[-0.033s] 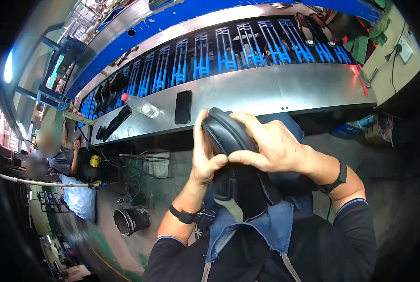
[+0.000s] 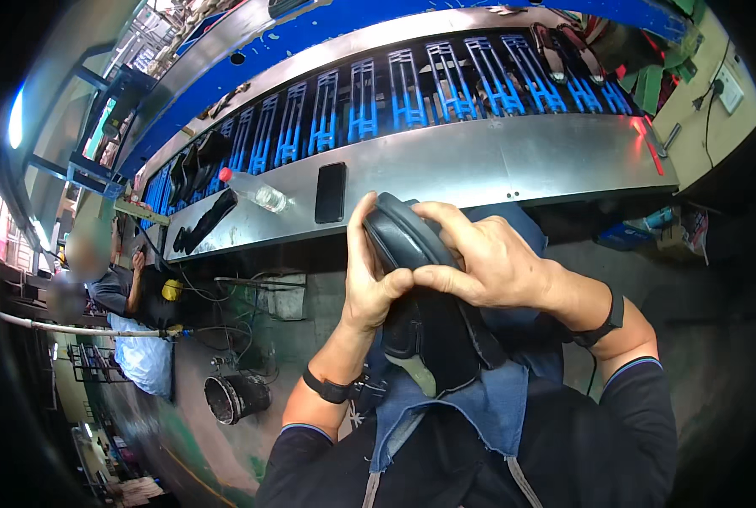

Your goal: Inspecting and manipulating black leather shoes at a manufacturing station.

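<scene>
Head view. Item: one black shoe [image 2: 408, 241], held above the lap before the metal bench [image 2: 454, 165], its lower end over a denim apron [image 2: 507, 411]; whether it rests there cannot be told.
Left hand [image 2: 368, 288]: clamped along the shoe's left flank.
Right hand [image 2: 501, 264]: clamped on its right side, thumb tips close together.
Likely faults: uneven pressure could twist the shoe loose; hard thumbs could crease its upper; a forward swing could scuff it on the bench edge.
</scene>
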Demonstrator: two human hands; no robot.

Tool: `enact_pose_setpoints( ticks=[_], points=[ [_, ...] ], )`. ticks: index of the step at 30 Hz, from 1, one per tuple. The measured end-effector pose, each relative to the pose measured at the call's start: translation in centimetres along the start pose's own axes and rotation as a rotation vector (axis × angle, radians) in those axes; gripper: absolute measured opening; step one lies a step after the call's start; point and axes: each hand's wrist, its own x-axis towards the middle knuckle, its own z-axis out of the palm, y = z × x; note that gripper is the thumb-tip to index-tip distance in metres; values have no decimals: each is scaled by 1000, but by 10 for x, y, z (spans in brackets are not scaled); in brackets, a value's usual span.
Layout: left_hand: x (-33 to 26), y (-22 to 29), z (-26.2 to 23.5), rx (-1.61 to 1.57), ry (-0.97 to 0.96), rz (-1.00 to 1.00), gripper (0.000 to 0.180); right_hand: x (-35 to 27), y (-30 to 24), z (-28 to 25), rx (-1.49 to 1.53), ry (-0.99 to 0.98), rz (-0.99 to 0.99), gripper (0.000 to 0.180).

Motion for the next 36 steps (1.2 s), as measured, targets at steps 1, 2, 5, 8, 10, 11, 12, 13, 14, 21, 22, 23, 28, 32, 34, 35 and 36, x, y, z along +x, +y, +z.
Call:
enact_pose_setpoints(
  ticks=[1,2,5,8,10,11,12,13,14,21,22,23,28,32,34,35,36],
  points=[
    [0,5,5,28,43,-17,116,0,1,-1,37,-13,-8,57],
    [-1,11,8,70,47,-40,112,0,3,-2,39,-10,-8,57],
    [-2,17,8,164,66,-74,105,-1,4,-6,68,-101,-51,48],
    [-5,17,5,167,72,-68,99,4,12,-11,268,-192,-34,46],
    [-7,20,10,62,55,-47,97,-1,20,-10,419,-258,58,47],
    [-8,18,10,61,61,-50,97,-5,21,-9,534,-250,133,50],
    [-8,16,10,58,55,-76,96,-8,19,-8,648,-241,208,52],
    [-8,14,10,53,48,-103,95,-8,14,-5,485,-193,91,55],
    [-6,7,15,121,107,-77,91,-10,6,-3,213,-169,29,56],
    [-4,-35,0,-14,156,-199,77,-43,-12,39,-339,-63,74,65],
    [-5,-47,-7,-108,120,-231,70,-49,-15,41,-355,-34,114,65],
    [-5,-55,-12,-333,96,-335,69,-57,-18,45,-373,0,156,66],
    [-16,-124,-32,-701,-93,-385,66,-146,-11,58,-339,-125,103,72],
    [27,-118,-11,-710,126,-708,57,-114,13,50,-470,-9,-94,66],
    [45,-60,21,-505,237,-763,53,-87,23,44,-372,5,-335,60],
    [45,-70,-6,-493,52,-846,52,-71,20,44,-334,45,-388,61],
    [39,-70,-12,-496,45,-849,52,-51,18,41,-214,163,-434,66]
  ],
)
